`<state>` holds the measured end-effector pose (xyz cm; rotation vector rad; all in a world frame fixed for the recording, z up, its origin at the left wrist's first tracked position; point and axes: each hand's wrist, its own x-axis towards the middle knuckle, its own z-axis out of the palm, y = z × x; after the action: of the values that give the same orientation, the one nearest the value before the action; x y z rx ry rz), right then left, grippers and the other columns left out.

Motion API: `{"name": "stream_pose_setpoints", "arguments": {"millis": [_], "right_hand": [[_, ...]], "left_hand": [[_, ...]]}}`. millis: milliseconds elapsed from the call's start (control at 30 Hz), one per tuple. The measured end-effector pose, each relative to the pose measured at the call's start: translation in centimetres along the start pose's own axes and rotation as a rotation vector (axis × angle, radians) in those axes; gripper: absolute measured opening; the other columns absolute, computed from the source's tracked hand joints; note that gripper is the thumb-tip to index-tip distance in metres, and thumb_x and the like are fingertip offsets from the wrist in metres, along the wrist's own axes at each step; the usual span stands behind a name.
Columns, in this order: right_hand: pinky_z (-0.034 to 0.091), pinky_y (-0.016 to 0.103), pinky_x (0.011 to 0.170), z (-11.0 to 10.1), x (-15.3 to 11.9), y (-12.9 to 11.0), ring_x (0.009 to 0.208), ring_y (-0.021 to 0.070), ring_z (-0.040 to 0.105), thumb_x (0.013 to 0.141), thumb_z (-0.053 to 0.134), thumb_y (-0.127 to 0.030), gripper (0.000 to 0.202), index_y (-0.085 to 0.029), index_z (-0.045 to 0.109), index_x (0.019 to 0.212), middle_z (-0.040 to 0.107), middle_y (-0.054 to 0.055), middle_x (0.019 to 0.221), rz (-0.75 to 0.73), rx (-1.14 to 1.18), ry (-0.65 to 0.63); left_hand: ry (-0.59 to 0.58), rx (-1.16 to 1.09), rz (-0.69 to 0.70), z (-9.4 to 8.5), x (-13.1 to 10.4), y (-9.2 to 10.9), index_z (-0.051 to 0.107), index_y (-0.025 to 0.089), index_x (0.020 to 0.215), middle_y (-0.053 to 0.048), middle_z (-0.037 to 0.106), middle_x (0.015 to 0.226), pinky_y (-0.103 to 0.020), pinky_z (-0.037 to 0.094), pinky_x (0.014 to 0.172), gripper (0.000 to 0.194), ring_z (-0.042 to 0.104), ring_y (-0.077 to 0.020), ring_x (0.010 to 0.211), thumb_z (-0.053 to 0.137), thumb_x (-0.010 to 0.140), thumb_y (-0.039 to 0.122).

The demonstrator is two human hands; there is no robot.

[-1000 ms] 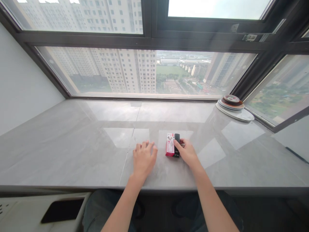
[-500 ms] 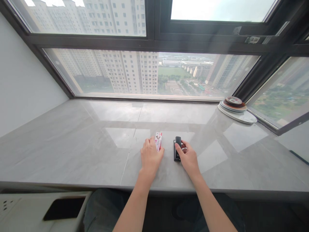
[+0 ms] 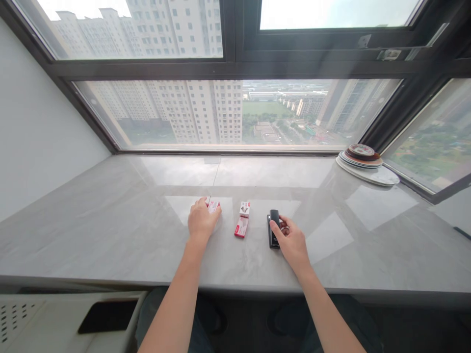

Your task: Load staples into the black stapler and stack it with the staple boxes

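My left hand [image 3: 201,219] is closed around a small red-and-white box [image 3: 214,206], which looks like a staple box; the fingers cover part of it. To the right of that hand, a white-topped box [image 3: 245,209] with a dark picture stands on the grey counter [image 3: 147,245]. Directly in front of it, on my side, a pink-and-white box [image 3: 241,228] with a red end lies close against it. My right hand [image 3: 291,240] grips a black stapler [image 3: 274,230] from its right side, thumb on top and fingers curled along the edge. The stapler rests on the counter.
A stack of plates [image 3: 362,159] sits in the far right corner beside the window frame [image 3: 228,68]. A white wall [image 3: 44,137] bounds the left side. Below the counter's front edge, at lower left, is a pale surface [image 3: 55,318] with a dark opening.
My left hand has moved left, with a box now showing in its fingers. Two boxes it partly covered are uncovered. My right hand keeps its hold on the stapler; the view has shifted slightly.
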<state>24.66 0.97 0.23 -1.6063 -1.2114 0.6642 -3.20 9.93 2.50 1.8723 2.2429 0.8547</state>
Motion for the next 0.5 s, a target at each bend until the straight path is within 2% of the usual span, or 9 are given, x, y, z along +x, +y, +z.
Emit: {"name": "stream_pose_setpoints", "arguments": {"millis": [100,167,267,333,400,467,500], "right_hand": [[0.048,0.028,0.062,0.0,0.0,0.0,0.064,0.0156,0.056,0.086,0.063,-0.070,0.066,-0.018,0.070,0.127,0.068,0.004,0.087,0.003,-0.004,-0.007],[0.047,0.028,0.062,0.1,0.0,0.0,0.064,0.0154,0.056,0.087,0.063,-0.069,0.065,-0.018,0.070,0.127,0.068,0.004,0.087,0.005,-0.010,-0.010],[0.047,0.028,0.062,0.2,0.0,0.0,0.064,0.0155,0.056,0.087,0.063,-0.068,0.065,-0.017,0.070,0.126,0.068,0.004,0.088,0.006,-0.017,-0.017],[0.047,0.028,0.061,0.3,-0.1,0.1,0.063,0.0155,0.056,0.087,0.063,-0.068,0.065,-0.017,0.070,0.127,0.069,0.005,0.090,0.007,-0.019,-0.021],[0.047,0.028,0.061,0.4,-0.1,0.2,0.063,0.0155,0.055,0.087,0.063,-0.068,0.065,-0.018,0.069,0.128,0.069,0.005,0.091,0.004,-0.023,-0.022],[0.047,0.028,0.061,0.4,-0.2,0.3,0.064,0.0157,0.055,0.088,0.063,-0.068,0.065,-0.018,0.069,0.129,0.069,0.006,0.091,-0.001,-0.028,-0.025],[0.047,0.028,0.061,0.4,-0.2,0.4,0.064,0.0159,0.055,0.088,0.063,-0.068,0.065,-0.018,0.069,0.129,0.069,0.006,0.091,-0.004,-0.030,-0.029]], "left_hand": [[0.084,-0.021,0.025,-1.1,-1.8,-0.6,0.056,0.022,0.136,-0.008,0.069,0.117,-0.038,0.048,0.097,0.049,0.061,-0.0286,0.115,0.061,0.092,0.042],[0.118,-0.011,0.012,-2.1,-3.2,-1.7,0.053,0.024,0.140,-0.007,0.070,0.116,-0.038,0.049,0.095,0.053,0.062,-0.0281,0.113,0.063,0.091,0.041],[0.064,0.031,-0.011,-3.6,-5.1,-3.8,0.049,0.026,0.143,-0.006,0.070,0.114,-0.039,0.050,0.092,0.059,0.062,-0.0291,0.110,0.065,0.088,0.040],[0.042,0.073,-0.010,-4.1,-6.3,-4.6,0.050,0.025,0.143,-0.008,0.068,0.120,-0.042,0.049,0.095,0.059,0.058,-0.0313,0.115,0.066,0.088,0.038],[0.081,0.106,0.014,-4.1,-7.5,-4.0,0.049,0.025,0.144,-0.011,0.060,0.135,-0.047,0.045,0.102,0.059,0.051,-0.0343,0.126,0.066,0.089,0.037],[0.117,0.096,0.087,-3.4,-8.7,-2.1,0.048,0.027,0.145,-0.011,0.049,0.146,-0.051,0.041,0.109,0.056,0.043,-0.0351,0.135,0.063,0.092,0.035],[0.100,0.068,0.151,-2.8,-9.3,-0.8,0.050,0.030,0.144,-0.010,0.047,0.147,-0.051,0.040,0.110,0.052,0.042,-0.0339,0.136,0.062,0.094,0.034]]}}
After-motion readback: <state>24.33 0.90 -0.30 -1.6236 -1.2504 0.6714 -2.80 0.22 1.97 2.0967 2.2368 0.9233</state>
